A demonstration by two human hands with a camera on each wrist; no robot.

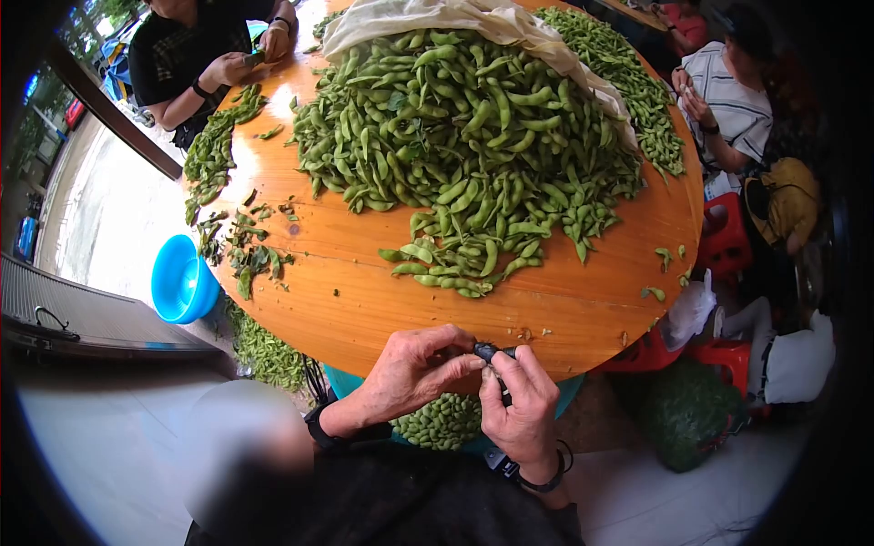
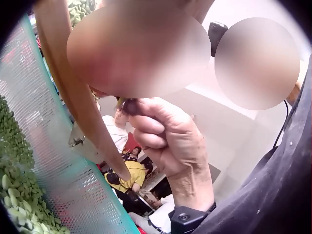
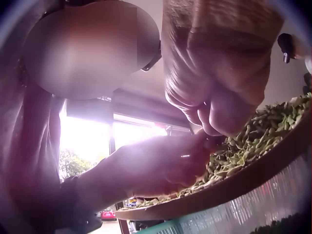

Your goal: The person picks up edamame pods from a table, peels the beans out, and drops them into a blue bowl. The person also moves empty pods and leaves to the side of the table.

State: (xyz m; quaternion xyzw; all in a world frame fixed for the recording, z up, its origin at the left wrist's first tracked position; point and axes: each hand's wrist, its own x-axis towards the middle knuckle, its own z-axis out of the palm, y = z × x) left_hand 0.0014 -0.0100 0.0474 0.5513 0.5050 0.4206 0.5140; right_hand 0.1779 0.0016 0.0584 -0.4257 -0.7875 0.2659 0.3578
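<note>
Over the table's near edge, my left hand (image 1: 414,371) and right hand (image 1: 521,400) meet at the fingertips. Between them they pinch a small black piece (image 1: 485,350); I cannot tell what it is. In the left wrist view the curled right hand (image 2: 170,131) has dark stuff at its fingertips, with a green sliver (image 2: 120,102) beside it. The right wrist view has the left hand (image 3: 161,165) reaching in below the right. Beyond the hands rises a big heap of green soybean pods (image 1: 473,118). Beneath them sits a teal basket (image 1: 569,396) of green beans (image 1: 439,423).
The round wooden table (image 1: 346,264) carries leaf scraps (image 1: 255,255) at left and a pale cloth (image 1: 510,23) over the heap. A blue basin (image 1: 182,280) is at the lower left. Other people sit around, near red stools (image 1: 724,237) and a dark green bag (image 1: 696,414).
</note>
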